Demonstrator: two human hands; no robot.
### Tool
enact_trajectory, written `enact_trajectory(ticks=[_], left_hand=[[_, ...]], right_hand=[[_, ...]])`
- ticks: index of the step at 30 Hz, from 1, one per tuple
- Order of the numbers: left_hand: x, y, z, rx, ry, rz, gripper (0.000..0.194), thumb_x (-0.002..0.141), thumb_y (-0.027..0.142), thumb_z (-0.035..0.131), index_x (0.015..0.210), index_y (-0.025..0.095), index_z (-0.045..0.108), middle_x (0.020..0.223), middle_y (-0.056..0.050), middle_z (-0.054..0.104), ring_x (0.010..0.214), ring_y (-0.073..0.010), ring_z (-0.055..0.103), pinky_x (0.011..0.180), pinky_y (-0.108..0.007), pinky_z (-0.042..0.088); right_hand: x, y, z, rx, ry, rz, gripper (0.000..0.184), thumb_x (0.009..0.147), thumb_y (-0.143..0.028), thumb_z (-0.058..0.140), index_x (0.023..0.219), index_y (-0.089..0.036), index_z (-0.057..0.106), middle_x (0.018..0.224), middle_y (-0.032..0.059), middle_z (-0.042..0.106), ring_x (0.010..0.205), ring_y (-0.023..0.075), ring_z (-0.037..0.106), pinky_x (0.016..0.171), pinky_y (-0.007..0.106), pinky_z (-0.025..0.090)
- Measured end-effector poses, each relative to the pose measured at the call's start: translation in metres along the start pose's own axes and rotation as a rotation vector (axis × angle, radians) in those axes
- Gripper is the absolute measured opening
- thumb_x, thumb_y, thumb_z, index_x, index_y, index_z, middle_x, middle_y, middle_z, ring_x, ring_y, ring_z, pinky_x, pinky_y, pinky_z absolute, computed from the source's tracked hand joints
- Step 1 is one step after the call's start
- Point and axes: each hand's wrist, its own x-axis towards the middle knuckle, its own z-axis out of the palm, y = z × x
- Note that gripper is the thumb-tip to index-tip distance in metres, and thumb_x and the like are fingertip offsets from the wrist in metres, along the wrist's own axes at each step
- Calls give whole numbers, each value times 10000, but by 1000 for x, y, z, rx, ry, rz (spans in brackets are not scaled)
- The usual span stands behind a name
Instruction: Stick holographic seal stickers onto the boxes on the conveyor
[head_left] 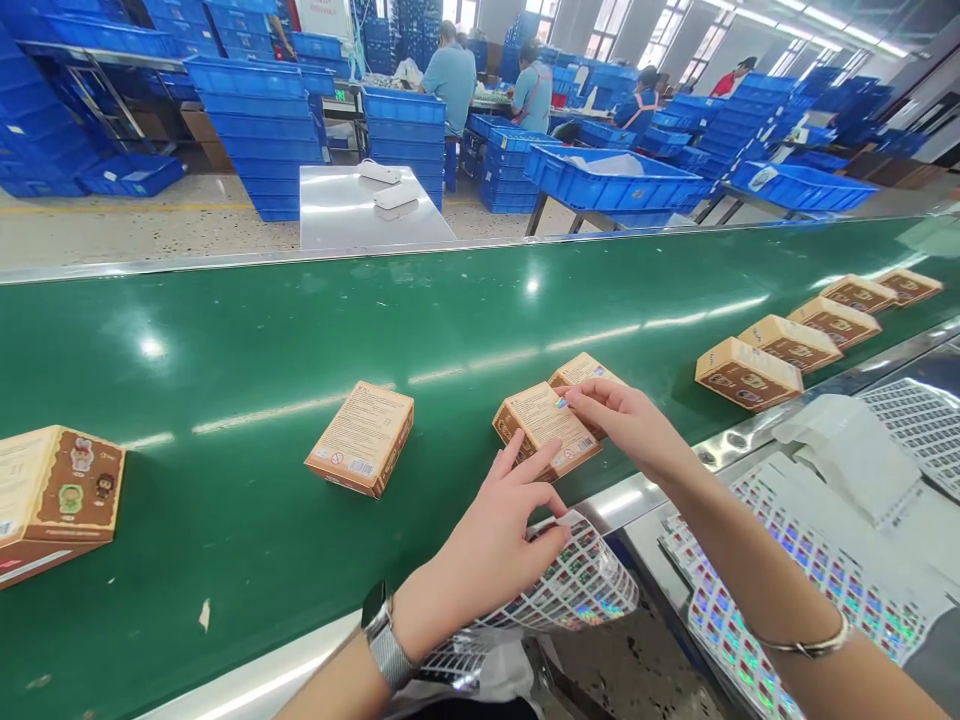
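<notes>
My left hand [480,545], with a watch on its wrist, pinches a curled sheet of holographic stickers [596,585] between thumb and index finger. Its other fingers stretch out onto a small brown and cream carton [544,415] lying on the green belt. At that carton's upper right, my right hand [626,425] has its fingertips closed on a tiny shiny sticker [562,403], which touches or nearly touches the printed face. Partly hidden by my right hand, a second carton [581,368] sits right behind the first. Another carton [364,435] lies apart to the left.
The green conveyor belt [247,350] crosses the view. One carton [71,490] is at the far left; several [750,375] stand in a row at right. More sticker sheets [810,570] cover the metal ledge. Beyond are a metal table [337,210], stacked blue crates [262,130] and seated people.
</notes>
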Motion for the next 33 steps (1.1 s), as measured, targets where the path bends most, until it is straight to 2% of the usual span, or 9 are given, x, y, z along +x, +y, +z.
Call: enact_trajectory(ticks=[8,14,17,19,22,24,27,30,33], left_hand=[[0,4,-3,-10,-23,-15,111,869,157,646,769,202,662,1618,-17,347,1551,-348,72,1231,-641,163],[3,2,-5,23,-64,-5,119,875,164,636,759,192,634,1632,-6,321,1550,-368,53,1238,-632,120],[4,1,-6,11,-93,-2,126,868,169,622,745,195,607,1642,4,302,1551,-375,53,1235,-626,123],[1,2,-7,-21,-93,4,105,859,171,614,759,197,592,1635,-32,336,1538,-375,171,1221,-585,203],[-11,2,-11,-106,-23,-43,71,896,193,550,833,207,580,1375,-101,631,1197,-298,617,969,-422,485],[-25,0,-16,-171,31,-132,89,940,229,492,881,217,557,929,-33,720,747,-183,637,660,-295,467],[-51,-3,-29,-291,74,-244,86,979,283,460,1010,228,518,621,70,535,514,-117,405,501,-244,291],[-76,-3,-44,-335,147,-253,145,998,305,460,1096,227,531,712,50,575,606,-121,457,561,-233,336],[-95,0,-55,-273,233,-252,218,1032,357,419,961,213,567,770,29,595,698,-130,491,642,-233,374]], right_hand=[[1,7,9,-2,34,-71,347,778,-559,691,798,-216,646,1155,94,734,1021,249,692,841,363,556],[-2,12,22,-105,197,-146,332,764,-529,692,788,-213,594,981,112,736,916,262,697,879,439,540],[-1,15,26,-134,301,-174,373,748,-499,718,930,-211,566,933,104,722,870,264,703,842,441,553],[2,16,25,-194,362,-201,466,749,-461,732,1078,-204,524,908,91,721,834,263,712,806,430,564],[3,9,21,-373,408,-267,415,830,-375,651,1169,-178,515,877,92,726,785,265,719,790,437,562],[-5,-2,23,-451,415,-340,314,885,-335,575,1153,-174,557,969,121,724,853,272,717,834,451,545],[-34,-22,38,-512,267,-535,193,948,-341,547,1063,-218,640,1079,94,711,1003,256,680,899,410,517],[-69,-37,65,-456,-140,-596,108,945,-340,627,975,-253,684,948,16,726,882,185,680,786,304,531],[-89,-42,91,-397,-300,-599,39,934,-263,662,917,-235,682,874,-3,702,808,150,657,706,263,513]])
